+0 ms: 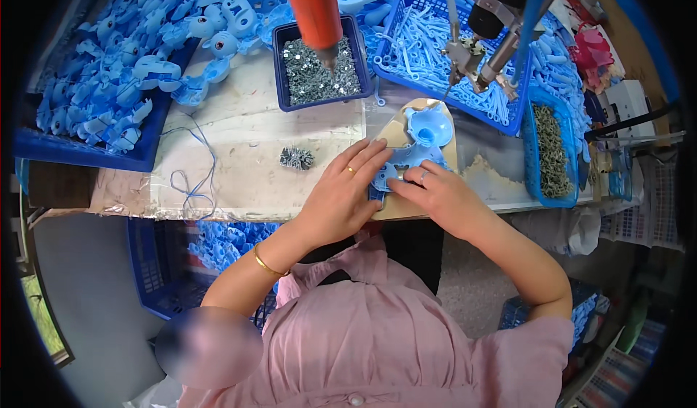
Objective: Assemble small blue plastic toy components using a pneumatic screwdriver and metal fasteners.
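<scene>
A light blue plastic toy shell [428, 128] with a round cup-shaped end lies on a brown board [451, 154] at the bench's front edge. My left hand [348, 179] grips the shell's near left side, its fingers laid over the part and the thumb below. My right hand [441, 196] is closed over the near right side, with thumb and fingertips pressing on a small blue piece [383, 178] of it. Both hands partly hide the near end of the shell. Left of my hands sits a small heap of screws [296, 158].
An orange power screwdriver [314, 16] hangs over a dark blue screw tray [282, 81]. At left, a large bin [87, 151] holds blue shells. A basket of blue rods [457, 99] stands under a metal nozzle fixture [472, 59]. A light blue basket [536, 183] of springs is at right.
</scene>
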The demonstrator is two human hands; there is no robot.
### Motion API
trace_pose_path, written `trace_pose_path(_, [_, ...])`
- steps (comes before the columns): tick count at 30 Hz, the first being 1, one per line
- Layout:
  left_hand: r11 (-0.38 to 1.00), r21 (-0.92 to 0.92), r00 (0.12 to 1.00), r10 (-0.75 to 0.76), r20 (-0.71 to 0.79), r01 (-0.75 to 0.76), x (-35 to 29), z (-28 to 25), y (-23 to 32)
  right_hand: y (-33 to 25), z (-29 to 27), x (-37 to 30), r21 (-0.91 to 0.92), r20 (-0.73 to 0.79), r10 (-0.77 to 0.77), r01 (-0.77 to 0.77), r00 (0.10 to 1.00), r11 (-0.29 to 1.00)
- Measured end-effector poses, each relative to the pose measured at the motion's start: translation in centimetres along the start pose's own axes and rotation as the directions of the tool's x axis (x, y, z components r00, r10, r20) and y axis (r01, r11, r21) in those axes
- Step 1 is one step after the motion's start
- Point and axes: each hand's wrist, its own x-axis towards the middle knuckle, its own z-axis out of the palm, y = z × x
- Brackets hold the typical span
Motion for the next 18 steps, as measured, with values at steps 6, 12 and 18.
trace_pose_path(6, [1.0, 0.024, 1.0, -0.014, 0.008, 0.014, 0.2, -0.1, 0.2, 0.5, -0.2, 0.3, 0.082, 0.0, -0.015, 0.015, 1.0, 0.996])
trace_pose_path(12, [0.998, 0.042, 0.998, -0.05, 0.027, 0.048, -0.1, -0.1, 0.2, 6.9, -2.2, 1.1, 0.357, -0.257, 0.348, -0.247, 0.901, 0.901])
trace_pose_path(18, [0.998, 0.038, 0.997, -0.06, 0.057, 0.058, 0.3, -0.3, 0.6, 18.9, -3.5, 2.5, -0.335, -0.522, 0.251, -0.466, 0.815, 0.819])
